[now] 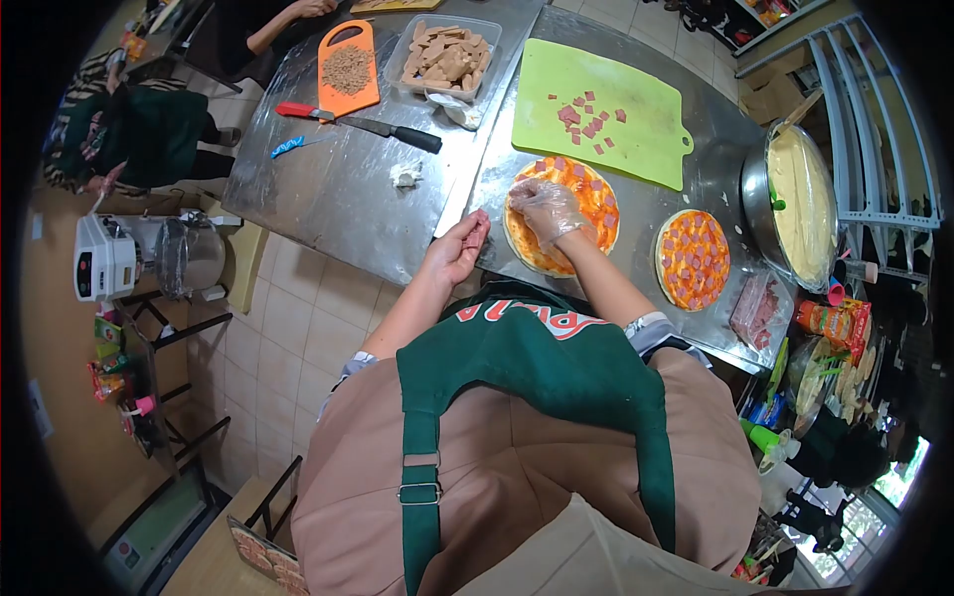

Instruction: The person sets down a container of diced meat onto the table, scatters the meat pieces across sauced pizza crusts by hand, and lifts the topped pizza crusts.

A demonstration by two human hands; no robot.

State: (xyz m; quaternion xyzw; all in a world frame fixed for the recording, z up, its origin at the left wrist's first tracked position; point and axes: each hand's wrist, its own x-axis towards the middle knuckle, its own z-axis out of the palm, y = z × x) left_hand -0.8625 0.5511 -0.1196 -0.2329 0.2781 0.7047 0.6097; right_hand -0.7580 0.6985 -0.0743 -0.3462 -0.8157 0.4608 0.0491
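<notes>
My right hand (pixel 550 212), in a clear plastic glove, is over the left part of a sauced pizza base (pixel 598 199) with pink meat squares on it. Its fingers are bunched downward, and what they hold, if anything, is hidden. My bare left hand (pixel 460 245) is at the table's front edge, left of that base, with its fingers curled; whether something is in them does not show. Farther right lies a second pizza (pixel 693 260) dotted with meat squares. Behind the first base, a green cutting board (pixel 597 111) bears scattered meat squares (pixel 590 127).
A metal bowl of dough (pixel 801 204) and a clear pack of meat (pixel 757 310) are on the right. Two knives (pixel 388 130), an orange board (pixel 348 71) and a plastic tub (pixel 444 56) lie on the left table. Two people stand at the upper left.
</notes>
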